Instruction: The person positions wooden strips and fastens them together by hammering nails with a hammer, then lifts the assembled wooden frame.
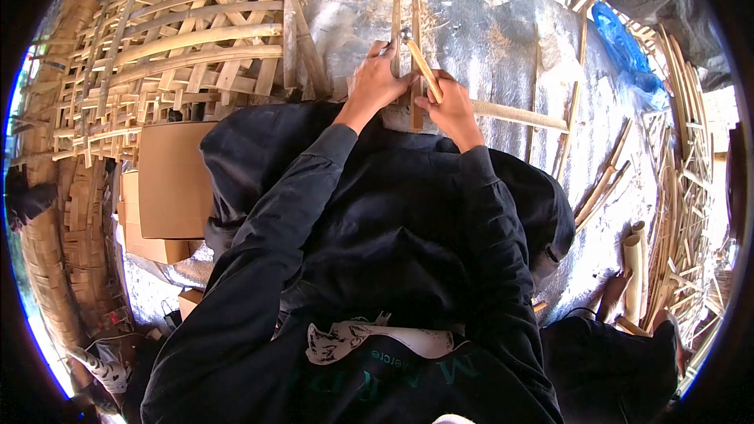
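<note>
"Head view: where's the work sitting?"

"Just beyond the lap. Two narrow, tan, flat bamboo strips (415,12) run nearly side by side, pointing away from the person, over a silvery grey sheet (491,55). What looks like a small hammer with a dark metal head and yellowish wooden handle (423,65) slants there, its head by the gap between the strips."

"How would you do this step well?"

"I read it as tapping at that spot. Short, light taps, square to the work, should serve; strips this thin could split under a hard blow. I'd press them flat first so they don't bounce, and draw the left fingertips back (they sit near the hammer's head, which is my main worry)."

"And the hands?"

"The right hand (451,104) has its grip wrapped round the handle, well down from the head. The left hand (375,83) lies over the left strip, fingers forward, thumb stretched toward the gap. Whether its grip is clenched on the strip or merely bearing down, I can't tell; the palm is hidden."

"Arms?"

"Both black-sleeved forearms (294,188) reach forward and converge on the strips. I'd let the right wrist do the swinging, with the left forearm as the steady brace."
</note>
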Motion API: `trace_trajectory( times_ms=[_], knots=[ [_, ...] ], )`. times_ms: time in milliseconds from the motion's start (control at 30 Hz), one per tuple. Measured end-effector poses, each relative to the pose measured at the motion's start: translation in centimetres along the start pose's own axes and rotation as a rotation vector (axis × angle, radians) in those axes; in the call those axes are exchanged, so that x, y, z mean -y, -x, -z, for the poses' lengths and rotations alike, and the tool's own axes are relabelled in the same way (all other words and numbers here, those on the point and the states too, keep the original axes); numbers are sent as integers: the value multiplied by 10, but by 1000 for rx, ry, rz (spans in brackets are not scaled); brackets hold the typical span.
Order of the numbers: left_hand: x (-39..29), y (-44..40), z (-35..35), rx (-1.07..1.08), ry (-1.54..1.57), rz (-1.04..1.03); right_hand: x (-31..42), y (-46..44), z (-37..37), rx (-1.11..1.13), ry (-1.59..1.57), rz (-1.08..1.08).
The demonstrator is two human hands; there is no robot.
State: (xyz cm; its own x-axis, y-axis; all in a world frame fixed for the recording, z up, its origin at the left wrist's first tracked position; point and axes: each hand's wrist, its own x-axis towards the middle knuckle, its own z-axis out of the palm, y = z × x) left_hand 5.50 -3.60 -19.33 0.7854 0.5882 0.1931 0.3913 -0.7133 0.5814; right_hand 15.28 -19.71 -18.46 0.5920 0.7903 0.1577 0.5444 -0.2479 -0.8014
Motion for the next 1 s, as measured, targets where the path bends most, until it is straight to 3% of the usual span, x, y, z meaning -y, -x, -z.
trace_trajectory(
  times_ms=[167, 267, 333, 533, 600, 733, 800, 1000],
  knots=[
    [-3, 1, 4, 25, 41, 33, 9, 9, 3, -81, 3, 108],
    [1, 0, 0, 50, 48, 49, 5, 21, 12, 46, 28, -9],
    [6, -1, -5, 71, 30, 65, -3, 28, 13, 38, 60, 238],
    [23, 6, -20, -19, 196, 64, 20, 38, 15, 4, 102, 328],
    [19, 4, -19, 37, 85, 91, 20, 37, 17, 27, 101, 296],
    [8, 2, -10, -46, 71, 48, 23, 28, 22, 75, 142, 144],
    [2, 3, -1, 40, 71, 104, 24, 25, 21, 60, 140, 177],
    [3, 4, -4, -35, 149, 119, 11, 22, 12, -17, 121, 275]
  ],
)
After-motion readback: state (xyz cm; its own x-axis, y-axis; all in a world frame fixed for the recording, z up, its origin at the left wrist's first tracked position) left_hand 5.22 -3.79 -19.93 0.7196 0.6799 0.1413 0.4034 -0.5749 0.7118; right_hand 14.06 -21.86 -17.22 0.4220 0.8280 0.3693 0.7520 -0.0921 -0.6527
